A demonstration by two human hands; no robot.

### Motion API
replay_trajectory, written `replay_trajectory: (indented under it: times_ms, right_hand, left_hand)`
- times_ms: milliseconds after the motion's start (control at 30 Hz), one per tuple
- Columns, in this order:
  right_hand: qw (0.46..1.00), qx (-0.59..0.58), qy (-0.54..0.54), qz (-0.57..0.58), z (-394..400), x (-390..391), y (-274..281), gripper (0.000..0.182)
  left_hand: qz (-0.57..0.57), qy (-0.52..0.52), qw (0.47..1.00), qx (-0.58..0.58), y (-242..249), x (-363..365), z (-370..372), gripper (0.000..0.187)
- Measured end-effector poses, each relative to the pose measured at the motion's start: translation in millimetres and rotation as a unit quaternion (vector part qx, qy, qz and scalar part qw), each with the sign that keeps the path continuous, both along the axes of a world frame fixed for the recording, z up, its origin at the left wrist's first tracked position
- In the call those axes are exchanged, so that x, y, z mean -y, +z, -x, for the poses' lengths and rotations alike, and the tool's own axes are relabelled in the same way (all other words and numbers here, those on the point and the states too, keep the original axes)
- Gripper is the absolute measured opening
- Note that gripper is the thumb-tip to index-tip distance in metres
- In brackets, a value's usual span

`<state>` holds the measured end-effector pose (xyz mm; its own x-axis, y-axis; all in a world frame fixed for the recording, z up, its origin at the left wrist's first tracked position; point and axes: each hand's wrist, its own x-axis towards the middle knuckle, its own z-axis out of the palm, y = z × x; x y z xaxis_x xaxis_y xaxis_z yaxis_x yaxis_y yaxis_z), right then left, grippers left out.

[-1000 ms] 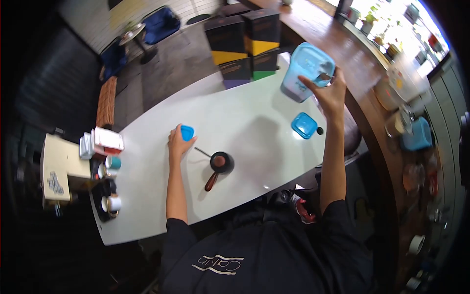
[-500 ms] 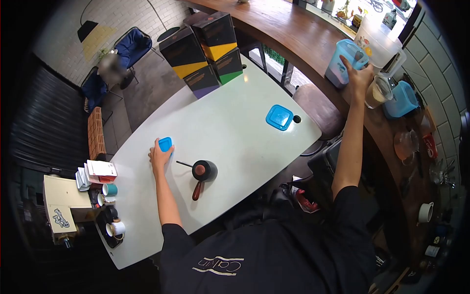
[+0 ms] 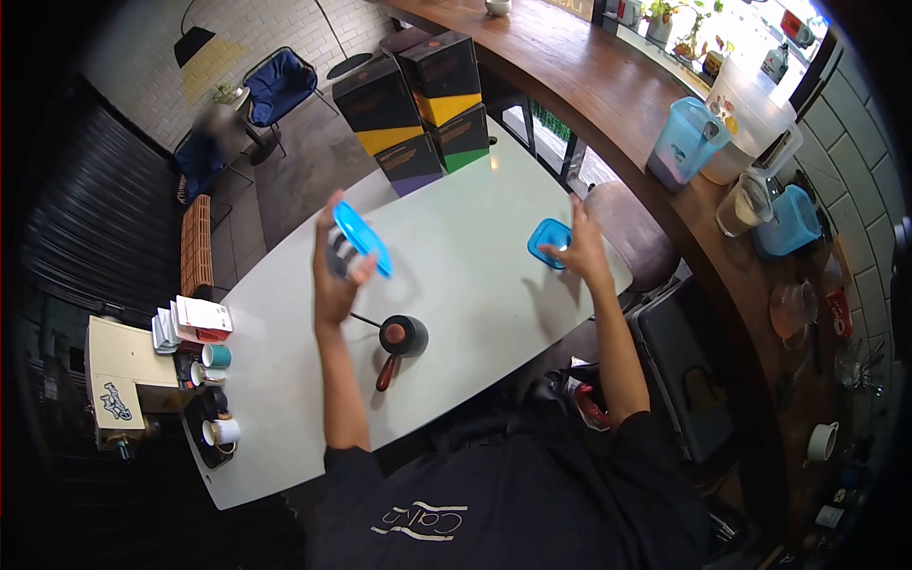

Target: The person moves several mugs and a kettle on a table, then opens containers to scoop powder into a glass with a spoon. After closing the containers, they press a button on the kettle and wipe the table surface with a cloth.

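Raised off the table, left hand (image 3: 334,275) fingers pinch the blue-lidded container (image 3: 358,242); right hand (image 3: 579,249) fingers spread.

Bright daylight enters from the window (image 3: 750,28) at top right, overexposed there. The table (image 3: 456,285) shines evenly with soft shadows. Fisheye bends the edges; corners vignette black.

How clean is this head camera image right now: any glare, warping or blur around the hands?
Head view: strong fisheye warp with black corners; the window at top right is blown out; soft sheen on the white table, no harsh glare. The left hand with its blue lid is slightly smeared; the right hand looks sharp.
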<state>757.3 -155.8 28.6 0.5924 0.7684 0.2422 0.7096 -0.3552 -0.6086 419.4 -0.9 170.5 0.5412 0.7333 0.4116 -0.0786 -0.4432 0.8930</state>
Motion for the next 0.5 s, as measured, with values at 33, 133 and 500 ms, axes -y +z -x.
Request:
replay_trajectory:
  times_ms: [33,133,500]
  right_hand:
    - [0.998,-0.018,-0.002,0.063,5,-7,-8,0.122]
    - [0.990,0.031,0.017,0.134,3,-11,-32,0.122]
    - [0.997,-0.026,-0.045,0.063,2,55,9,0.095]
  left_hand:
    - [0.017,-0.026,0.999,0.042,-3,27,-13,0.089]
    - [0.073,-0.090,0.983,0.143,-22,92,-53,0.081]
    - [0.333,-0.174,0.910,0.174,-103,107,-145,0.054]
